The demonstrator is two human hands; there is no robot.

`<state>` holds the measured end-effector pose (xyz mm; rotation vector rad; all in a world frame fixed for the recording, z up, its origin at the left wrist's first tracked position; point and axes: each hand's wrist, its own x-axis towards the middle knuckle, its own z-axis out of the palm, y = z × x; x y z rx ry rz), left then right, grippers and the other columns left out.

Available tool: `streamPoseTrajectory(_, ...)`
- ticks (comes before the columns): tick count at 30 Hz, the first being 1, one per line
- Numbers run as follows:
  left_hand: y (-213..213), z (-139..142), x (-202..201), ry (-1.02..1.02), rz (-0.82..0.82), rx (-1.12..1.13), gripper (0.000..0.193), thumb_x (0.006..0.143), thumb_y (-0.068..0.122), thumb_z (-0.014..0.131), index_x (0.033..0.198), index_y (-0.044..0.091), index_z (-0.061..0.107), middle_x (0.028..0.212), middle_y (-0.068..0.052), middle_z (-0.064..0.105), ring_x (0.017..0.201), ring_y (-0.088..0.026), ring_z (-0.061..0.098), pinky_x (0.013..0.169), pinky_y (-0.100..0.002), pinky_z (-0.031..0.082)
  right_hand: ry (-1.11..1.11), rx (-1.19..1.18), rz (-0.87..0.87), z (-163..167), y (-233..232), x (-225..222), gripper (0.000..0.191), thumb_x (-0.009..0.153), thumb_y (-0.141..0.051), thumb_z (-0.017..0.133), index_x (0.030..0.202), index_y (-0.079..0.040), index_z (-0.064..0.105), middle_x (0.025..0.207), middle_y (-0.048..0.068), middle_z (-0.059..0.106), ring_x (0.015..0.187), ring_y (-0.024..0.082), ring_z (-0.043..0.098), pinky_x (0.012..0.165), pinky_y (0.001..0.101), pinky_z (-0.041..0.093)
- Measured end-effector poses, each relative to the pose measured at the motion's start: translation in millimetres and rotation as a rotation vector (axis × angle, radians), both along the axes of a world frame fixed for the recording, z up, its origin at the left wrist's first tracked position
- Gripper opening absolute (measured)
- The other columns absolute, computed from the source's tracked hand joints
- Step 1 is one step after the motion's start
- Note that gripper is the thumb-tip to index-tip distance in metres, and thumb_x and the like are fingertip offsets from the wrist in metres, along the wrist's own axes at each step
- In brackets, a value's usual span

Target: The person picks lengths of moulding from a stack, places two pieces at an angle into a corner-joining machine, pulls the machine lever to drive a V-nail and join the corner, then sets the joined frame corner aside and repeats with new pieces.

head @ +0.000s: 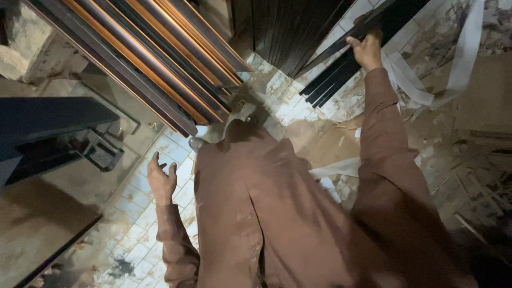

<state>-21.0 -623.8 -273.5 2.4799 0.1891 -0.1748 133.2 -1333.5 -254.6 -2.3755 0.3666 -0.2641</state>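
R hand [367, 49] grips a bundle of long black metal strips [333, 80]; L hand [160, 178] hangs open, fingers spread, w/ nothing in it, over dusty white floor tiles [141, 229].

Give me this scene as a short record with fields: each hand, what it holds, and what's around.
right hand: raised, gripping a bundle of long black strips
left hand: empty, fingers spread, apart from everything
clothing: brown long-sleeved garment
nearby stock: leaning orange and dark profiles
floor: pale tiled floor, dusty, with cardboard and white strapping
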Motion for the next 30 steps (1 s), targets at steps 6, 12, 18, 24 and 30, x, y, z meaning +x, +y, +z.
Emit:
streamPoseTrajectory(6, -5, 1, -3, 0.011, 0.028, -0.002, 0.069, 0.086, 0.009, 0.079, 0.147, -0.003, 0.049, 0.133, -0.024, 0.061, 0.1, -0.033, 0.071, 0.077, -0.041, 0.058, -0.163, -0.217, 0.121, -2, -2, 16, 0.056, 0.093, -0.014, 0.095, 0.139, -0.006, 0.063, 0.137, 0.023, 0.063, 0.126, 0.047, 0.057, 0.108, 0.0534, 0.046)
streamPoseTrajectory(12, -8, 2, 0, 0.01, 0.035, 0.01, 0.071, 0.086, 0.009, 0.079, 0.149, -0.002, 0.048, 0.135, -0.024, 0.06, 0.102, -0.034, 0.071, 0.085, -0.043, 0.057, -0.149, -0.065, 0.205, -3, 1, 30, 0.055, 0.105, -0.015, 0.086, 0.151, -0.008, 0.057, 0.15, 0.022, 0.057, 0.137, 0.047, 0.055, 0.112, 0.0538, 0.051)
streamPoseTrajectory(18, -9, 10, 8, -0.012, 0.049, -0.009, 0.071, 0.087, 0.01, 0.079, 0.149, -0.002, 0.047, 0.135, -0.025, 0.06, 0.102, -0.034, 0.071, 0.088, -0.044, 0.056, -0.247, -0.076, 0.218, 11, 19, 49, 0.068, 0.101, -0.008, 0.093, 0.154, -0.003, 0.05, 0.151, 0.025, 0.055, 0.137, 0.046, 0.055, 0.111, 0.0519, 0.051)
streamPoseTrajectory(24, -11, 21, 11, -0.016, 0.082, -0.021, 0.072, 0.085, 0.011, 0.079, 0.149, -0.001, 0.047, 0.135, -0.026, 0.06, 0.1, -0.033, 0.07, 0.088, -0.043, 0.056, -0.174, 0.01, 0.148, 29, 34, 51, 0.071, 0.092, -0.01, 0.095, 0.15, -0.004, 0.055, 0.147, 0.019, 0.066, 0.135, 0.036, 0.064, 0.115, 0.0424, 0.054)
streamPoseTrajectory(30, -7, 28, 16, -0.073, 0.087, -0.01, 0.074, 0.085, 0.012, 0.08, 0.149, -0.003, 0.045, 0.134, -0.027, 0.06, 0.101, -0.034, 0.07, 0.092, -0.045, 0.054, 0.106, -0.128, -0.074, 32, 40, 47, 0.089, 0.081, -0.042, 0.1, 0.144, 0.002, 0.055, 0.152, 0.021, 0.059, 0.144, 0.036, 0.054, 0.127, 0.041, 0.04)
